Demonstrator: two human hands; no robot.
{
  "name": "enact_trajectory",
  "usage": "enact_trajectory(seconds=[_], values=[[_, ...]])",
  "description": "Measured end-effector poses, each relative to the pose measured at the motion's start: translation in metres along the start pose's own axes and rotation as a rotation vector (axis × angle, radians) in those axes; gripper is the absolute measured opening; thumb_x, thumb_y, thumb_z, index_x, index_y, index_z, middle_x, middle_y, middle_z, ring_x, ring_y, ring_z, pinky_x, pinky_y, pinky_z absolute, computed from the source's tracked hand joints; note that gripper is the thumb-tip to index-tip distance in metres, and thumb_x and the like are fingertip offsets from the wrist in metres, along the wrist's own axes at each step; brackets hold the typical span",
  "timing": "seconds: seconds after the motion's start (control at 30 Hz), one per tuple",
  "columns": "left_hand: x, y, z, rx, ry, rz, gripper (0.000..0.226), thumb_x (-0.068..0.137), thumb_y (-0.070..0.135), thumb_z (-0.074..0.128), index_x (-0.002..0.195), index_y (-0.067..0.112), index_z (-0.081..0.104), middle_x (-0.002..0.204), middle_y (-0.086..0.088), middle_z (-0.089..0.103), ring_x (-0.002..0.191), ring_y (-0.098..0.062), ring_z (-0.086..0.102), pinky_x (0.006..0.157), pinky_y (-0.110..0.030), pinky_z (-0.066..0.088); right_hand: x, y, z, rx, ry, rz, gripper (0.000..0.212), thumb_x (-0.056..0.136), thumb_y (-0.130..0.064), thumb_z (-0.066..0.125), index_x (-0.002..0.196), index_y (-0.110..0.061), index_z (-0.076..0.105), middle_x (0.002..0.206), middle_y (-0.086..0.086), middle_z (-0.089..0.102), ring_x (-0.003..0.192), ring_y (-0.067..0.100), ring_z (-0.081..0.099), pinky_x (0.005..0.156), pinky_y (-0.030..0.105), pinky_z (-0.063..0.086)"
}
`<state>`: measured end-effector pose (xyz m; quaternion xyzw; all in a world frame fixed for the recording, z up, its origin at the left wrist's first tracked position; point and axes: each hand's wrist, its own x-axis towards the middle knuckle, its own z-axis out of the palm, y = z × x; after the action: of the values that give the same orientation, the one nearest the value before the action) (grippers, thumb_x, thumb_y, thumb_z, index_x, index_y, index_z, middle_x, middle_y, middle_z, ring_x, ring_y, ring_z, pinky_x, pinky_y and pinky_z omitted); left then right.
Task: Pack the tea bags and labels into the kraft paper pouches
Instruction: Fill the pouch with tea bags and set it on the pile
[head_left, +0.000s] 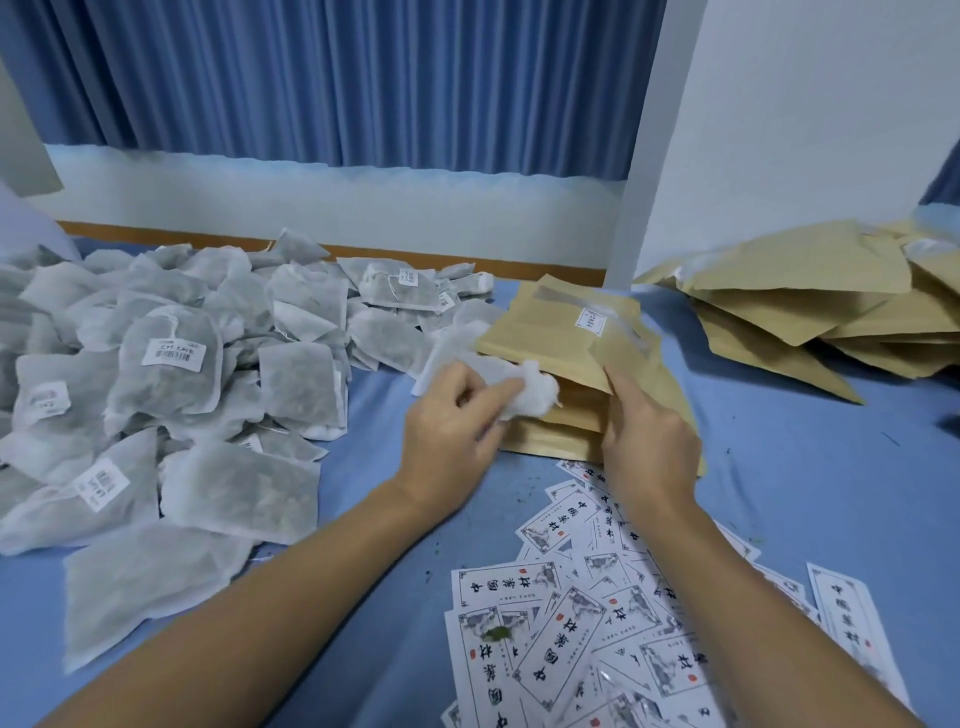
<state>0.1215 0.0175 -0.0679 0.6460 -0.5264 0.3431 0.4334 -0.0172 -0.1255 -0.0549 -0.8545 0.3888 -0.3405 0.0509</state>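
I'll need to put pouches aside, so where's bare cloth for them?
Bare cloth lies between the pouch stack, the right pouch pile and the labels. A narrower strip runs between the tea bags and the labels. The left is crowded.

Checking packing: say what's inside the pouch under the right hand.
A tea bag, pinched by the left hand, has its end in the pouch mouth. Paper hides anything deeper.
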Motion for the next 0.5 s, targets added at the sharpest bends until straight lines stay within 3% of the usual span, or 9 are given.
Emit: enact_trajectory(seconds=[0.07,0.17,0.3,0.43,0.5], values=[[-0.004,0.013,0.005,0.017,-0.084,0.094,0.04,0.074,-0.006,0.071,0.109,0.012,0.072,0.078,-0.009,0.049,0.067,-0.025,0.049,0.047,-0.035,0.042,-0.002,-0.001,0.001,0.012,0.018,-0.031,0.051,0.098,-0.011,0.05,0.142,-0.036,0.054,0.072,0.013,0.063,0.066,0.04,0.06,0.058,0.035,0.037],[-0.004,0.023,0.015,0.135,-0.311,0.094,0.035,0.077,-0.005,0.068,0.108,0.011,0.07,0.088,-0.009,0.052,0.078,-0.027,0.051,0.046,-0.039,0.045,-0.005,-0.004,0.001,0.035,0.044,-0.059,0.048,0.099,-0.013,0.049,0.141,-0.035,0.055,0.073,0.015,0.066,0.065,0.041,0.06,0.058,0.038,0.041],[0.0,0.023,0.032,0.197,-0.596,-0.026,0.031,0.088,0.002,0.055,0.118,0.01,0.061,0.127,-0.007,0.051,0.118,-0.026,0.047,0.074,-0.046,0.051,-0.007,-0.006,0.003,0.073,0.077,-0.104,0.049,0.095,-0.007,0.053,0.138,-0.031,0.06,0.07,0.015,0.064,0.061,0.041,0.056,0.058,0.038,0.042],[0.021,0.024,0.054,0.1,-0.749,-0.215,0.034,0.091,0.003,0.047,0.121,0.011,0.061,0.123,-0.015,0.058,0.117,-0.034,0.051,0.087,-0.046,0.048,-0.008,-0.006,0.003,0.141,0.14,-0.167,0.052,0.088,0.003,0.059,0.132,-0.024,0.066,0.07,0.01,0.065,0.053,0.036,0.051,0.053,0.033,0.038],[0.044,0.024,0.068,0.009,-0.805,-0.344,0.029,0.097,0.01,0.044,0.119,0.007,0.063,0.119,-0.017,0.063,0.114,-0.036,0.056,0.095,-0.038,0.047,-0.01,-0.006,0.004,0.21,0.169,-0.211,0.05,0.088,0.006,0.061,0.13,-0.02,0.068,0.074,0.009,0.069,0.052,0.034,0.052,0.052,0.034,0.041]])
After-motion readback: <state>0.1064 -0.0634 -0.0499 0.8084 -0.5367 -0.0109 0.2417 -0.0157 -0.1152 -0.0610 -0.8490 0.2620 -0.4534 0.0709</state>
